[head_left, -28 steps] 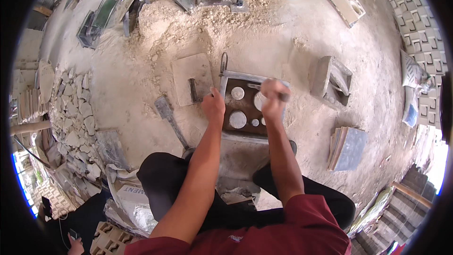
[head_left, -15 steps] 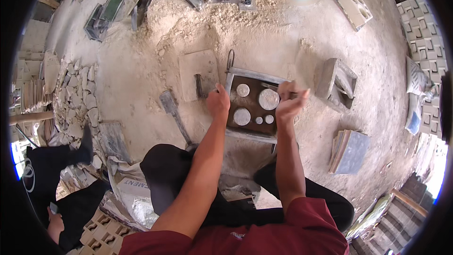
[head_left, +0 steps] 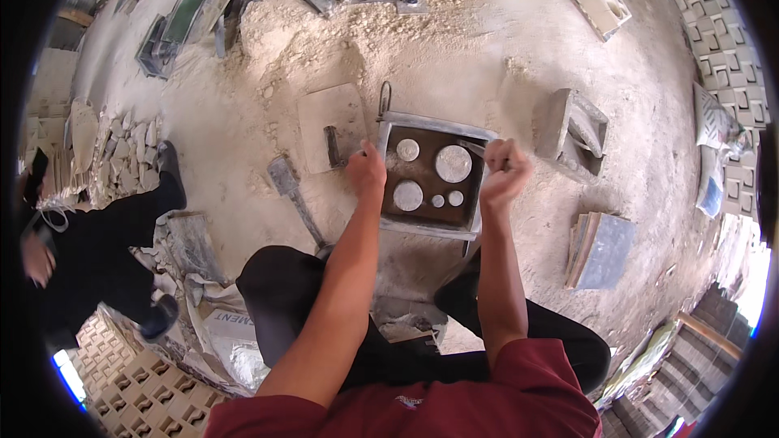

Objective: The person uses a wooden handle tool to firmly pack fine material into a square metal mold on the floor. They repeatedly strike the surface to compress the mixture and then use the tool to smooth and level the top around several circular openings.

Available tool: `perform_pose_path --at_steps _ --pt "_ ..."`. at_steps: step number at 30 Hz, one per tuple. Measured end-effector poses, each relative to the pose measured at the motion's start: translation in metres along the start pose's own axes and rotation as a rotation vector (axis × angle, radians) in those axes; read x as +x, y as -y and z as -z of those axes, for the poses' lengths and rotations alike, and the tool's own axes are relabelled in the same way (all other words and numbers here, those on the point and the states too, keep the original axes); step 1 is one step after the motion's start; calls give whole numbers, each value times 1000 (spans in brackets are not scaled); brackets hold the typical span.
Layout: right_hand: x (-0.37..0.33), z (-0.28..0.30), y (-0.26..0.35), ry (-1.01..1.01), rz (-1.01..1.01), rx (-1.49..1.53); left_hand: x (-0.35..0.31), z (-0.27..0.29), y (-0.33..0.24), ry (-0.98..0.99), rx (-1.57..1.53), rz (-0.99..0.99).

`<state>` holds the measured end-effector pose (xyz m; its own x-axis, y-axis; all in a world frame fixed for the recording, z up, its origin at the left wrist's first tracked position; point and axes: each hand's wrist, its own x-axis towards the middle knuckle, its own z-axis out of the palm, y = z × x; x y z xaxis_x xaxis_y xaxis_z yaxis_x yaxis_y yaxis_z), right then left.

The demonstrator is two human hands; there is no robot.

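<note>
In front of my knees stands a square block mould (head_left: 426, 229) with a grey rim and a brown inside. Several round, pale dusty discs of different sizes show in it, the largest disc (head_left: 454, 164) toward the far right. My left hand (head_left: 367, 172) is closed at the mould's left wall, its fingers partly hidden. My right hand (head_left: 505, 170) is closed round a thin metal hand tool (head_left: 472, 146), at the far right corner of the mould. The tool's tip reaches over the inside beside the largest disc; its handle is hidden in my fist.
A flat board (head_left: 329, 118) and a shovel (head_left: 296, 199) lie left of the mould. A hollow block or mould (head_left: 572, 136) and stacked plates (head_left: 604, 251) are on the right. Loose sandy material (head_left: 324, 40) spreads beyond. Another person (head_left: 97, 235) is at the far left.
My right hand has shifted slightly along the mould's right side with the tool, its fingers more curled. My left hand stays at the left wall. The person at left has moved farther forward.
</note>
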<state>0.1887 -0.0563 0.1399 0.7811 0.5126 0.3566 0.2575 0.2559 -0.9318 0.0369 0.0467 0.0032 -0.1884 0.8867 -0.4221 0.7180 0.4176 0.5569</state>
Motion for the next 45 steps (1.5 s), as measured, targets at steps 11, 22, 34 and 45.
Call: perform_pose_path --at_steps 11,22,34,45 --pt "5 -6 24 -189 10 263 -7 12 -6 12 -15 -8" --pt "5 -42 -15 34 85 -32 -16 16 -15 20 -12 19" --pt "-1 -102 -5 -35 -59 252 -1 6 -1 28 -51 -16" --pt "16 -57 -17 54 -76 296 2 -1 8 17 -3 -21"
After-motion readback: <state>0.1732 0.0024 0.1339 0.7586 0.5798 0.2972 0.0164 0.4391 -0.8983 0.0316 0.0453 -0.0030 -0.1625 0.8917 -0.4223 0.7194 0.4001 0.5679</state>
